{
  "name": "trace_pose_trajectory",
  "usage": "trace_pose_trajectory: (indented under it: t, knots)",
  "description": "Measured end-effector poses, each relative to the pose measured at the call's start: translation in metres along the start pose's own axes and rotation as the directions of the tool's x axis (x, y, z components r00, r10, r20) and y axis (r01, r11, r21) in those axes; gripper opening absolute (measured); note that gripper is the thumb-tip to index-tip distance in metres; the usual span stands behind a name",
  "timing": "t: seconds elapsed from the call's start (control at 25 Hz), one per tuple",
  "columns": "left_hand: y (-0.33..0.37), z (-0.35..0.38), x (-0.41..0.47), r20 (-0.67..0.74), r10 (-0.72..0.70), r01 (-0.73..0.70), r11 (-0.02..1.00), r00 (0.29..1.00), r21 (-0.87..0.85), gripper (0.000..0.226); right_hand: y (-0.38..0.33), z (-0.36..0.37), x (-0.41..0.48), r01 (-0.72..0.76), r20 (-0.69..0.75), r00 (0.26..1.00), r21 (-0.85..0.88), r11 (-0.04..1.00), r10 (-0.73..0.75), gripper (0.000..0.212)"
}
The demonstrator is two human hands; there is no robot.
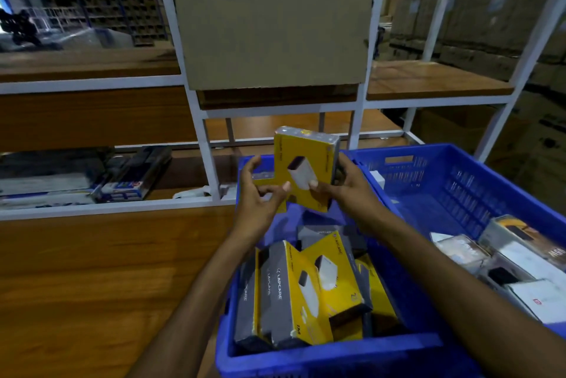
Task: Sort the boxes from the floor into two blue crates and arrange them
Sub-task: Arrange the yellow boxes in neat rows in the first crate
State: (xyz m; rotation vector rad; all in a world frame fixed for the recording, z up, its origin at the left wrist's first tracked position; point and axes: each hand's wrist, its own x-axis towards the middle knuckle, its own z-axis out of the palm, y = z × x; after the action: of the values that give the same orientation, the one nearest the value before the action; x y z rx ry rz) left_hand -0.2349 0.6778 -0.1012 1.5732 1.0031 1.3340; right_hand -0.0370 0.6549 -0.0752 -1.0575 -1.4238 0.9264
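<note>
Two yellow-and-grey boxes are held up over the near blue crate (pixel 330 356). My right hand (pixel 349 187) grips the upright yellow box (pixel 306 160) by its right side, thumb on its front. My left hand (pixel 260 193) grips a second yellow box (pixel 268 181), which lies partly behind the first. Several yellow-and-grey boxes (pixel 306 292) stand in the near crate's front half. A second blue crate (pixel 459 181) to the right holds white and grey boxes (pixel 514 261).
A white metal rack (pixel 196 108) with wooden shelves stands right behind the crates. A large cardboard carton (pixel 272 34) sits on its middle shelf. Dark packages (pixel 92 175) lie on the lower left shelf. A wooden surface (pixel 107 285) spreads to the left.
</note>
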Motion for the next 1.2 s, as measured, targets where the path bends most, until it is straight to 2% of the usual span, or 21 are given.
trace_pose_trajectory:
  t: [0.04, 0.08, 0.16, 0.2, 0.28, 0.36, 0.44, 0.52, 0.6, 0.68, 0.84, 0.92, 1.08, 1.2]
  knots:
    - [-0.001, -0.006, 0.004, 0.031, 0.025, -0.026, 0.999, 0.999, 0.032, 0.073, 0.002, -0.005, 0.001, 0.020, 0.050, 0.999, 0.023, 1.000, -0.022, 0.054]
    - [-0.004, -0.012, 0.007, 0.068, 0.073, -0.077, 0.995, 0.995, 0.058, 0.075, 0.005, -0.009, 0.002, 0.105, 0.077, 0.992, -0.011, 0.994, -0.103, 0.054]
    - [-0.012, -0.019, 0.010, 0.118, 0.269, -0.283, 0.950, 0.956, 0.131, 0.060, 0.014, -0.012, 0.002, 0.351, 0.090, 0.936, -0.239, 0.905, -0.339, 0.046]
    - [-0.019, -0.021, 0.009, 0.144, 0.364, -0.387, 0.904, 0.920, 0.183, 0.053, 0.019, -0.013, 0.002, 0.416, 0.093, 0.906, -0.368, 0.832, -0.412, 0.045]
    - [-0.029, -0.026, 0.006, 0.162, 0.436, -0.465, 0.831, 0.885, 0.304, 0.051, 0.023, -0.012, 0.002, 0.416, 0.084, 0.894, -0.518, 0.747, -0.440, 0.047]
    - [-0.033, -0.030, 0.005, 0.155, 0.432, -0.454, 0.780, 0.888, 0.430, 0.055, 0.032, -0.008, 0.005, 0.393, 0.065, 0.902, -0.538, 0.746, -0.427, 0.049]
    - [-0.033, -0.032, 0.009, 0.132, 0.367, -0.378, 0.759, 0.921, 0.530, 0.057, 0.041, -0.001, 0.012, 0.318, 0.028, 0.937, -0.480, 0.817, -0.348, 0.049]
    - [-0.036, -0.037, 0.015, 0.027, 0.236, -0.209, 0.792, 0.971, 0.573, 0.058, 0.048, 0.003, 0.030, 0.102, -0.004, 0.993, -0.416, 0.903, -0.114, 0.049]
    - [-0.047, -0.042, 0.021, -0.094, 0.096, -0.031, 0.844, 0.991, 0.535, 0.061, 0.061, 0.003, 0.052, -0.137, 0.008, 0.988, -0.413, 0.900, 0.154, 0.052]
    - [-0.058, -0.045, 0.025, -0.153, 0.027, 0.056, 0.857, 0.988, 0.512, 0.059, 0.081, 0.006, 0.071, -0.291, -0.007, 0.948, -0.426, 0.857, 0.318, 0.053]
    - [-0.063, -0.046, 0.030, -0.092, 0.029, 0.035, 0.780, 0.995, 0.625, 0.045, 0.118, 0.028, 0.101, -0.317, -0.034, 0.924, -0.628, 0.711, 0.381, 0.045]
    - [-0.062, -0.046, 0.036, -0.060, 0.053, 0.002, 0.732, 0.997, 0.682, 0.037, 0.137, 0.037, 0.112, -0.341, -0.036, 0.903, -0.668, 0.662, 0.429, 0.047]
    - [-0.058, -0.043, 0.041, -0.033, 0.067, -0.019, 0.652, 0.997, 0.758, 0.035, 0.166, 0.048, 0.125, -0.351, -0.004, 0.891, -0.640, 0.684, 0.454, 0.053]
    - [-0.054, -0.040, 0.038, -0.052, 0.035, 0.019, 0.622, 0.998, 0.783, 0.032, 0.166, 0.044, 0.136, -0.366, 0.011, 0.872, -0.650, 0.666, 0.490, 0.033]
